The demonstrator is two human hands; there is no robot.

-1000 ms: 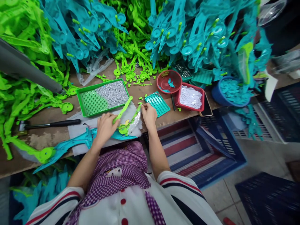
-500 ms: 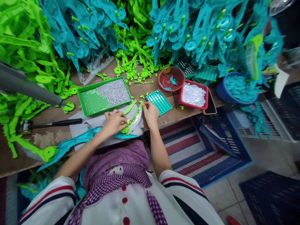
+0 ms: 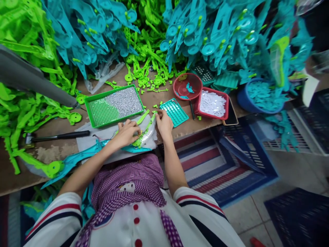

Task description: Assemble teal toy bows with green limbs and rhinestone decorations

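A lime-green long plastic part with a clear cover (image 3: 149,132) lies across a blue plastic part (image 3: 84,152) on a white cloth (image 3: 83,141) at the table's front edge. My left hand (image 3: 128,133) is curled over the lower, wider end of the green part, fingertips pressed down on it. At its narrow upper end, my right hand (image 3: 164,124) has thumb and forefinger pinched at the tip. What the fingertips grip exactly is partly hidden. A thin wire shows left of my left hand. Another slim green piece (image 3: 143,117) lies just behind the part.
A green tray (image 3: 88,115) of small silvery pieces stands behind my hands. To the right are a teal ridged tray (image 3: 176,111), red baskets (image 3: 196,111) and a blue tub (image 3: 240,101). A hammer (image 3: 59,136) lies left; a grey tool (image 3: 33,73) hangs there. Green and blue parts pile behind.
The clear cover sits a little differently along the green part, and my left fingers have shifted slightly. The grey tool at the left has swung a little. My right hand stays nearly in place.
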